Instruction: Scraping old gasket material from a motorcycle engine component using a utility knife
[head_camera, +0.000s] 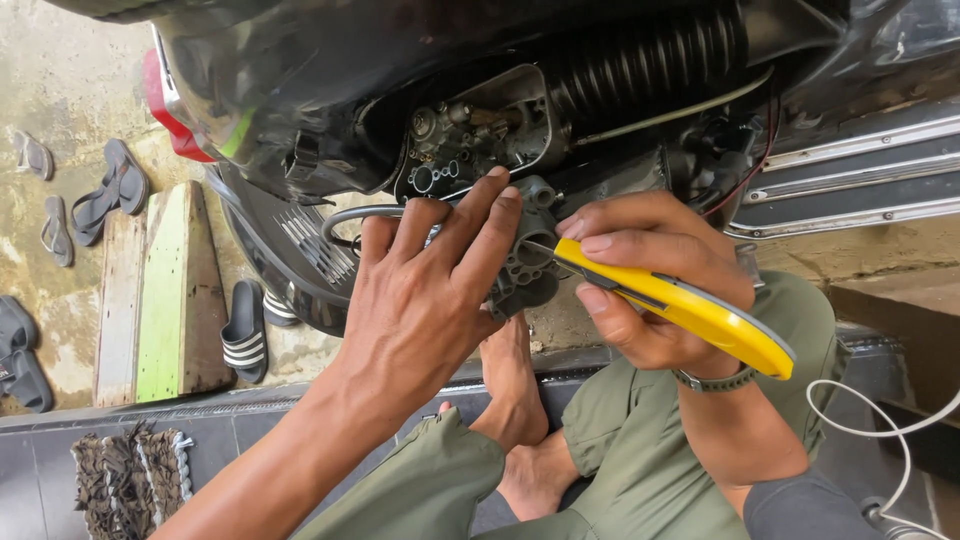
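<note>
— What are my hands doing?
— My left hand (425, 290) is gripping the grey metal part (525, 262) at centre; my right hand (640, 290), at three o'clock, is clenching the yellow utility knife (690, 310), its blade touching the part.

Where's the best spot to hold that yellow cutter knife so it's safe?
Probably by the thick yellow handle, gripped from the side with fingers wrapped round it, as the right hand does. The handle is long and rounded, so it fills a palm, and its thin blade end points away at the grey metal part that the left hand steadies.
</note>
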